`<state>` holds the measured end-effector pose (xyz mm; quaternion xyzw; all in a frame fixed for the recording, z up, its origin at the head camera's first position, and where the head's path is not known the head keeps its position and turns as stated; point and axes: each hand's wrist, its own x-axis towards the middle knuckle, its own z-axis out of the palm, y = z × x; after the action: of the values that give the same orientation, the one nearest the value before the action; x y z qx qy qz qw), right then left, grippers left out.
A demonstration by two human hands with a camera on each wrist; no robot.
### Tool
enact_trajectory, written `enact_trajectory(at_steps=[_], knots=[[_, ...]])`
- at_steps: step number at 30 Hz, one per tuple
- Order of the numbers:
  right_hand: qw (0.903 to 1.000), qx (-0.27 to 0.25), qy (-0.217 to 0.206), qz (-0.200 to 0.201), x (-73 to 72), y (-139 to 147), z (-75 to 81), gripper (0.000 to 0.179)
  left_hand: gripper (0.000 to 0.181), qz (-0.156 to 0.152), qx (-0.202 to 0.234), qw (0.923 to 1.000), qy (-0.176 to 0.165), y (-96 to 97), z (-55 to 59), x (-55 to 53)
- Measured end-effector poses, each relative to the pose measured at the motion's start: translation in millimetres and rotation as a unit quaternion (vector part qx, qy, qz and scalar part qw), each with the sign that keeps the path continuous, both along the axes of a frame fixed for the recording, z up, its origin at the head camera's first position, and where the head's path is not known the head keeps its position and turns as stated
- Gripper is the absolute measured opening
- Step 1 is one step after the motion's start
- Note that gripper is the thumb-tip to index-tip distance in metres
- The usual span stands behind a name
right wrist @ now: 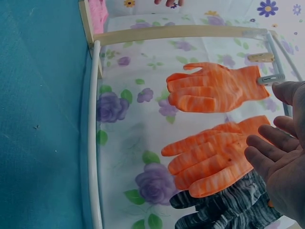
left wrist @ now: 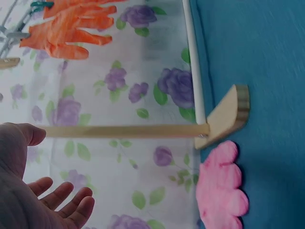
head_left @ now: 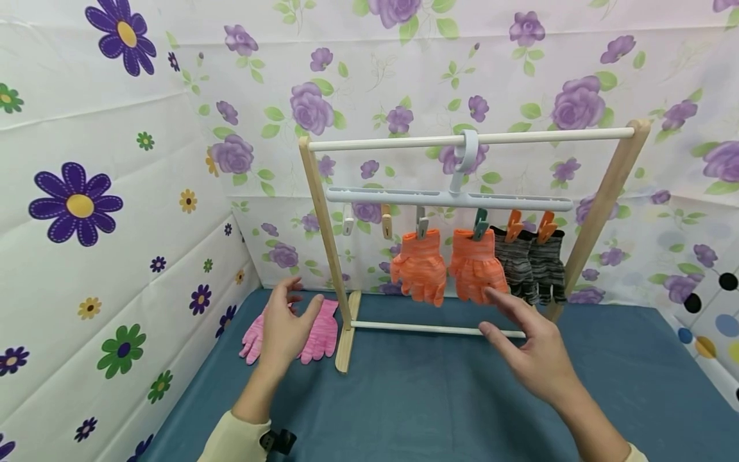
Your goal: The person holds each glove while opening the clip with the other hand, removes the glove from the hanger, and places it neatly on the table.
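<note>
Left hand (head_left: 285,332) and right hand (head_left: 539,359) were loosely spread, empty; lightly touching the orange knit gloves (head_left: 423,266) seemed best, lest the clothespin hanger (head_left: 450,199) swing

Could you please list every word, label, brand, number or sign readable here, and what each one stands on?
There are none to read: the gloves, pegs, hanger and rack show no legible lettering.
Any marking on the dark device by the left sleeve is too small to read.
</note>
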<state>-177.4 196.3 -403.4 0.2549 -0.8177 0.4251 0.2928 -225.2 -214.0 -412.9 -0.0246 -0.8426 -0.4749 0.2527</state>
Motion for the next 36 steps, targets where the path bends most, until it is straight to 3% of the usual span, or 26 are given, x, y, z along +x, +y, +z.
enact_trajectory(at_steps=[10, 15, 20, 29, 36], knots=[[0.9999, -0.004, 0.005, 0.012, -4.9, 2.1, 8.9, 0.064, 0.056, -0.060, 0.004, 0.9973, 0.042, 25.8, 9.3, 13.7], [0.9999, -0.002, 0.006, 0.010, -7.2, 0.0, 18.6, 0.064, 0.056, -0.090, -0.011, 0.9931, 0.074, 38.2, 9.0, 16.1], [0.9999, 0.006, 0.010, 0.005, -10.4, -2.3, 30.3, 0.064, 0.055, -0.122, -0.018, 0.9891, 0.081, 51.8, 11.0, 15.7], [0.9996, 0.026, 0.009, 0.010, -19.7, -5.6, 49.0, 0.065, 0.060, -0.157, -0.035, 0.9836, 0.082, 78.5, 22.5, 3.6], [0.9991, 0.022, -0.009, 0.036, -28.9, -12.6, 63.6, 0.065, 0.063, -0.194, -0.020, 0.9782, 0.072, 97.1, 34.0, -11.6]])
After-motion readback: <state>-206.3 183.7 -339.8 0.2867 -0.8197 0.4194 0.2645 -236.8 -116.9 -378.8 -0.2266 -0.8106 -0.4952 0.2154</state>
